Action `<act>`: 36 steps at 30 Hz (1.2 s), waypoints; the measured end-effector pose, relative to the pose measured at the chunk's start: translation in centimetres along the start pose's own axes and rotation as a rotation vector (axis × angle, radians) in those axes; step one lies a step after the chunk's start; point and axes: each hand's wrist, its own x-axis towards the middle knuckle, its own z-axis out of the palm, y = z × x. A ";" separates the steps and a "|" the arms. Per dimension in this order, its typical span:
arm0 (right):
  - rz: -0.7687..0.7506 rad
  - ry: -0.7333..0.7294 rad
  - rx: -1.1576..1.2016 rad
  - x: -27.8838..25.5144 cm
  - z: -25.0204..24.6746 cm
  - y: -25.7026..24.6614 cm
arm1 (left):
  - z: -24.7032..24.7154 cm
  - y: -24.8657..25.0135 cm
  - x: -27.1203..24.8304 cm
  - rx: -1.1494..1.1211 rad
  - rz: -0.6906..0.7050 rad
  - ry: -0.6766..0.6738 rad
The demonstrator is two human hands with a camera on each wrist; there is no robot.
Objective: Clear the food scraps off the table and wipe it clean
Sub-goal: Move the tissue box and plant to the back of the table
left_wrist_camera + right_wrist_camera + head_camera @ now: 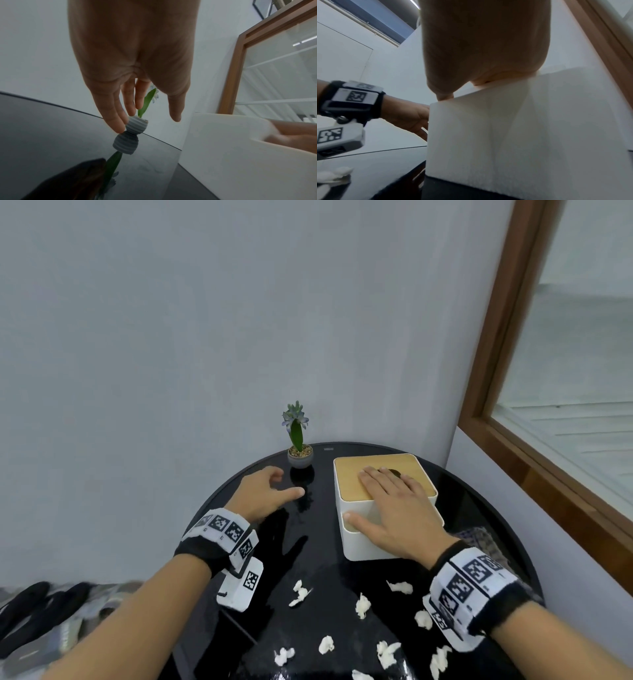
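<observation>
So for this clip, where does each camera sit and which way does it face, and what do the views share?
Head: worn high, looking forward and down at the round black table; both forearms, left hand and right hand show.
Left wrist: under the left hand, looking along its fingers toward the potted plant.
Right wrist: under the right hand, facing the white tissue box; the left wristband shows too.
Shared: the tissue box appears in all three; the plant in the head and left wrist views.
</observation>
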 end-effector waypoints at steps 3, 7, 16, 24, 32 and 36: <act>-0.004 -0.011 -0.002 -0.1 0.0 0.1 | 0.1 1.2 -1.8 -0.013 0.036 -0.019; -0.005 -0.016 0.022 -0.4 -0.4 0.1 | 0.6 3.3 -4.1 -0.029 0.085 -0.078; 0.044 0.076 0.046 -3.0 -2.2 2.6 | 2.8 7.8 -7.2 -0.073 0.195 -0.153; 0.190 -0.104 0.241 -4.5 -2.9 5.3 | 4.2 8.5 -7.3 -0.004 0.232 -0.194; 0.261 -0.081 0.448 -3.4 -1.4 6.6 | 5.0 8.1 -6.2 0.041 0.190 -0.177; 0.251 -0.070 0.447 -2.2 -1.3 7.2 | 5.2 8.3 -5.3 0.016 0.188 -0.149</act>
